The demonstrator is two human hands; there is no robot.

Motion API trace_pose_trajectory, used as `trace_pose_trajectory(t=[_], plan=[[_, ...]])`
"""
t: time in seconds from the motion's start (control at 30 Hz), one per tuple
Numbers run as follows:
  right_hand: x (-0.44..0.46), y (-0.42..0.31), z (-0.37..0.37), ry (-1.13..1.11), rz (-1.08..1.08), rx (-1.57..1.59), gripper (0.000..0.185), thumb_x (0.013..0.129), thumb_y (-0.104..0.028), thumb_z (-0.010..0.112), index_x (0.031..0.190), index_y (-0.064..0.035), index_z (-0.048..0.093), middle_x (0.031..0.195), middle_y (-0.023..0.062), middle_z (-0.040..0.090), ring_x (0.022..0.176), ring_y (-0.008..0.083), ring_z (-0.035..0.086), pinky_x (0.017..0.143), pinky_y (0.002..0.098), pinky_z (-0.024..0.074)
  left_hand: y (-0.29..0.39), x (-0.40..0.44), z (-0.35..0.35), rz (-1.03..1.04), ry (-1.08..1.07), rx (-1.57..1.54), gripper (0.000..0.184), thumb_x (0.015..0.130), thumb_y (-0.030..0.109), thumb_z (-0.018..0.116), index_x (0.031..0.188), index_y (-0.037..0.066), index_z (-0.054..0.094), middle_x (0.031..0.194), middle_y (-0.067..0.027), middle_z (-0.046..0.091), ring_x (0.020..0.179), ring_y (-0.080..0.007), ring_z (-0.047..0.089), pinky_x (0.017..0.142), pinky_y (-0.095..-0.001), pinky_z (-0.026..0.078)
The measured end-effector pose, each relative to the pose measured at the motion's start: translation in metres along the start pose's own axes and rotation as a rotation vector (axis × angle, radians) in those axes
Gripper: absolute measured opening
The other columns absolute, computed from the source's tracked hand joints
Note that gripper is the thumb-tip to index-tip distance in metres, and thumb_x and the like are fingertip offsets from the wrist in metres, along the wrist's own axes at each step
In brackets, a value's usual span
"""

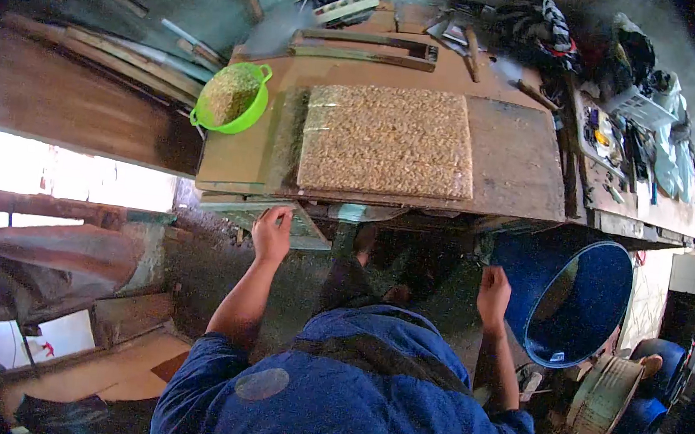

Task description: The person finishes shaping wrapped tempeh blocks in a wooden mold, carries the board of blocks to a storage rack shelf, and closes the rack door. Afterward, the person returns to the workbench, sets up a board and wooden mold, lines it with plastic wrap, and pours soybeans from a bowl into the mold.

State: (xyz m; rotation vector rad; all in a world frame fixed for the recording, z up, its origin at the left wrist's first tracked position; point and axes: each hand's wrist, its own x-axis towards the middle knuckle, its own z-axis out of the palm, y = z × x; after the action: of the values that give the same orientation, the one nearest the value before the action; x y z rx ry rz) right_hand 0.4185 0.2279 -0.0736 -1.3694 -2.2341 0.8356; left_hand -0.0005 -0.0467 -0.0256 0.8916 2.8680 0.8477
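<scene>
My left hand [272,236] is raised just in front of the table's front edge, its fingers curled in and nothing showing in them. Lower on the right, beside a large blue barrel [578,302], my right hand [494,296] is closed like a fist, with nothing sticking out of it. Neither hand touches the table. Between and beyond the hands, a rectangular slab of pale flakes or chips [388,141], with a shiny, clear-looking surface, lies flat on a brown board [520,162]. A bright green colander [250,116] filled with similar pale pieces stands to the left of the slab.
Behind the slab lie a wooden frame [363,49], a hammer-like tool [471,55] and a power strip [347,8]. A side table at right holds a tray of small tools [602,137] and plastic bags [675,156]. A ridged drum [606,397] stands low right.
</scene>
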Motion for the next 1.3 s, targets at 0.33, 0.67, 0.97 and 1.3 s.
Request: trace_pose_trajectory(t=[0.33, 0.67, 0.97, 1.3], plan=[[-0.124, 0.140, 0.061, -0.587, 0.227, 0.109, 0.018, 0.085, -0.019, 0.063, 0.075, -0.0037, 0.064, 0.067, 0.0058, 0.066, 0.058, 0.0178, 0.057, 0.057, 0.0345, 0.0466, 0.071, -0.013, 0.002, -0.073, -0.148, -0.308, 0.021, 0.091, 0.024, 0.068, 0.101, 0.006, 0.072, 0.094, -0.0128, 0.073, 0.080, -0.0257, 0.071, 0.071, -0.0382, 0.054], [-0.040, -0.038, 0.015, -0.757, 0.553, 1.101, 0.027, 0.101, -0.029, 0.054, 0.110, -0.0046, 0.063, 0.089, 0.0025, 0.065, 0.081, 0.0132, 0.061, 0.066, 0.0283, 0.0481, 0.168, -0.069, 0.020, 0.166, -0.731, -1.008, 0.036, 0.101, 0.023, 0.053, 0.129, 0.003, 0.060, 0.126, -0.0134, 0.065, 0.116, -0.0228, 0.063, 0.097, -0.0337, 0.049], [-0.041, -0.148, -0.053, 0.031, -0.037, 0.695, 0.024, 0.095, -0.014, 0.060, 0.116, -0.0034, 0.060, 0.112, 0.0102, 0.064, 0.105, 0.0241, 0.060, 0.089, 0.0340, 0.0482, 0.218, -0.082, 0.010, -0.387, -1.350, -1.879, 0.057, 0.102, 0.039, 0.044, 0.148, 0.006, 0.039, 0.148, -0.0079, 0.047, 0.136, -0.0220, 0.044, 0.114, -0.0403, 0.034], [-0.123, 0.024, 0.014, 0.090, 0.292, -0.133, 0.039, 0.094, -0.032, 0.059, 0.120, -0.0030, 0.064, 0.125, 0.0243, 0.061, 0.117, 0.0411, 0.057, 0.097, 0.0433, 0.0471, 0.230, -0.119, 0.047, -0.420, -1.776, -1.271, 0.086, 0.095, 0.070, 0.034, 0.152, 0.006, 0.032, 0.160, -0.0110, 0.025, 0.147, -0.0280, 0.023, 0.119, -0.0447, 0.015]])
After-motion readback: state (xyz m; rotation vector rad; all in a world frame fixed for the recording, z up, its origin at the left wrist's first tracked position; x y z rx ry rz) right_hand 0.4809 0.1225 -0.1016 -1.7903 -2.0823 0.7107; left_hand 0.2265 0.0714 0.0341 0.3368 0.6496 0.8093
